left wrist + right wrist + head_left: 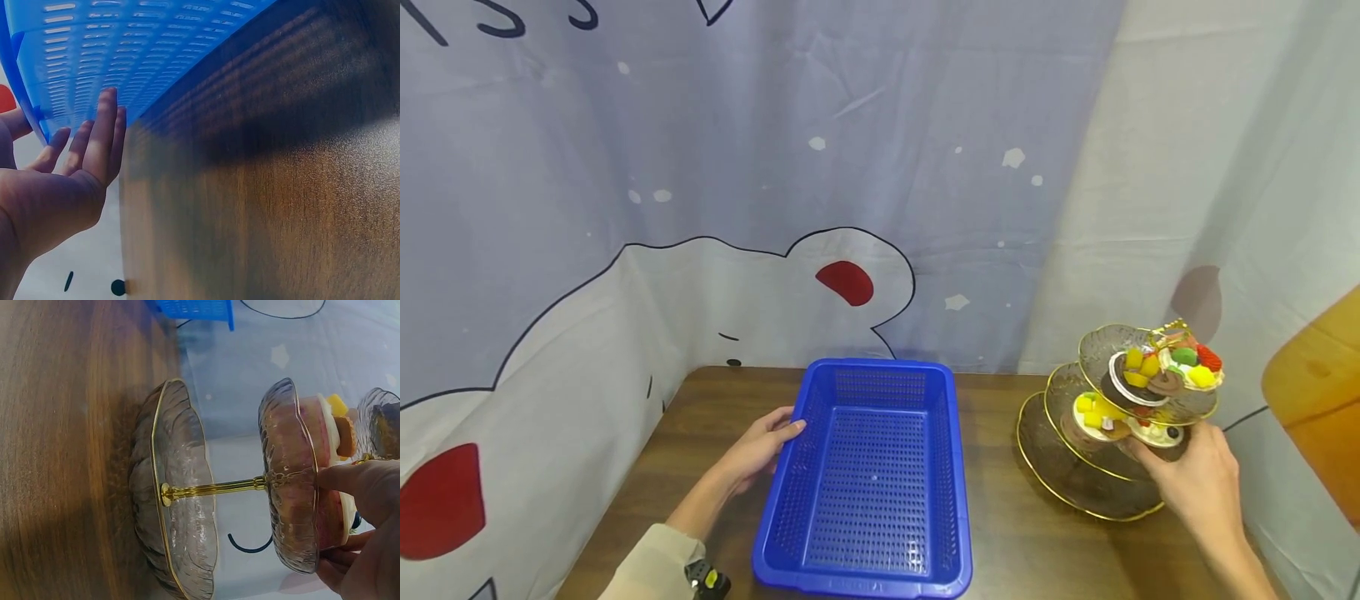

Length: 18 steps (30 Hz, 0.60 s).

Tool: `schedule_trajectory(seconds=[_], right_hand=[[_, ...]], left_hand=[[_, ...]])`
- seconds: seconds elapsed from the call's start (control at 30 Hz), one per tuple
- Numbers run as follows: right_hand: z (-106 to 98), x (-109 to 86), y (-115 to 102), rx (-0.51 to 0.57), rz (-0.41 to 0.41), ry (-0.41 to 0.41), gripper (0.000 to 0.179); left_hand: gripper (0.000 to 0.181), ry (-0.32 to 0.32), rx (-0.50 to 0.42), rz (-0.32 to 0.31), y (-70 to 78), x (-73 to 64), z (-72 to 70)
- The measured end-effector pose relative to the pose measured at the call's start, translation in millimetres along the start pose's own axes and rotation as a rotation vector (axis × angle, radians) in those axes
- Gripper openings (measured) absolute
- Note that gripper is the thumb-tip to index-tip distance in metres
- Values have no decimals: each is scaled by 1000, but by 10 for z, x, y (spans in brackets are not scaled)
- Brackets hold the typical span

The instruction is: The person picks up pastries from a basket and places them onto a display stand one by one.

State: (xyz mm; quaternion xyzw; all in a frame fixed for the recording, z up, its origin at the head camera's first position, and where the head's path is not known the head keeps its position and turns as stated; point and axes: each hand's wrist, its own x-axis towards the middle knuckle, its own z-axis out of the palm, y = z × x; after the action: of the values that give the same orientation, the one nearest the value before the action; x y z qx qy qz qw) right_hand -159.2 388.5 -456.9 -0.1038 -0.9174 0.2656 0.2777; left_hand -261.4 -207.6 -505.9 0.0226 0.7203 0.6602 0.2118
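My left hand holds the left rim of a blue plastic basket, thumb over the rim. In the left wrist view its fingers lie along the basket's slotted outer wall. At the right stands a three-tier glass cake stand with gold edges. On its middle tier, my right hand grips a small cream-topped cake, thumb on one side and fingers on the other. Beside that cake sits another with yellow cubes. The top tier bears a chocolate cake and a fruit-topped cake.
Both basket and stand rest on a brown wooden table. A printed curtain hangs along the table's back edge and both sides. The stand's bottom plate joins the middle tier by a gold post.
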Motion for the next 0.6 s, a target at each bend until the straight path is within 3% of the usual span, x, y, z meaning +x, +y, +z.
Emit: schedule_trajectory(seconds=[0.23,0.37,0.53,0.6], right_hand=[[-31,-84,-30,-31,1,-76,82],[-206,-195,-38,-75,-18,-161,88],[-492,-376,-199,-140,-64,-263,91],[-569,-441,-354,-137,-106,-286,84]], left_hand=[[54,9,4,3,0,11,-41],[60,27,28,3,-53,3,-38],[71,134,93,0,-97,-102,-12],[73,209,190,37,-27,-187,-11]])
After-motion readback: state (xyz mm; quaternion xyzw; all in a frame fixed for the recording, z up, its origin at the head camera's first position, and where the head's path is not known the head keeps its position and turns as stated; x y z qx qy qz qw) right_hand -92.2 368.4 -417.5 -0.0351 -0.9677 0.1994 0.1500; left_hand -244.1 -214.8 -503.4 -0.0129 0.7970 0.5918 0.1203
